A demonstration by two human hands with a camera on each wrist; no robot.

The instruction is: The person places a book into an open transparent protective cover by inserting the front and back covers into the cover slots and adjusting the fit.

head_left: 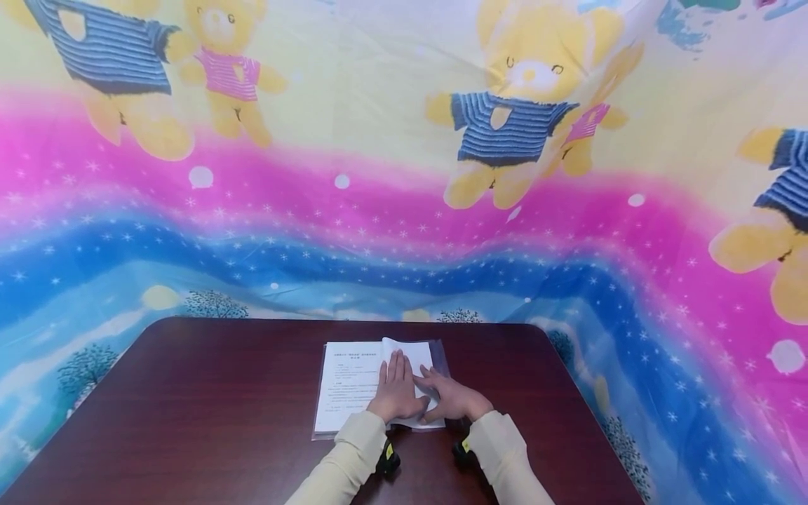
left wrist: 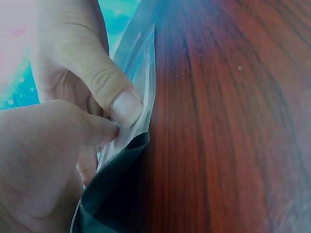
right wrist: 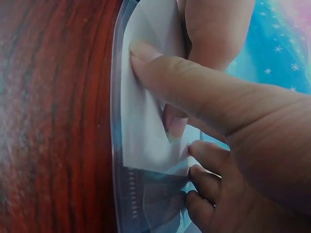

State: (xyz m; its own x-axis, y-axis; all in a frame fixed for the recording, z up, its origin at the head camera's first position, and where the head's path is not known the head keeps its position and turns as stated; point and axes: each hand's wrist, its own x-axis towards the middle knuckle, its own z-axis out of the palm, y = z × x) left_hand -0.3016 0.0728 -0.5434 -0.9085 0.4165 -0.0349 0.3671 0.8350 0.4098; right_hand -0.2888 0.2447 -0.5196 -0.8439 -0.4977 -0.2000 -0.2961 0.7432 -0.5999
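A printed document (head_left: 346,382) lies spread on the table, its left page showing rows of text. A blank white page (head_left: 416,348) covers the right side, its upper left corner lifted near the middle. My left hand (head_left: 398,393) rests flat along the inner part of that page, fingers straight and pointing away. Just right of it my right hand (head_left: 456,397) lies with fingers spread over the page. In the right wrist view, the right thumb (right wrist: 160,73) presses the near edge of the white sheet (right wrist: 141,136), with the left thumb's tip close by.
A clear plastic folder (head_left: 440,358) sticks out beyond the pages on the right; a punched strip (right wrist: 132,194) shows at its edge. Around it is the dark reddish wooden table (head_left: 240,393). A printed bear curtain (head_left: 379,231) hangs along the far side and right.
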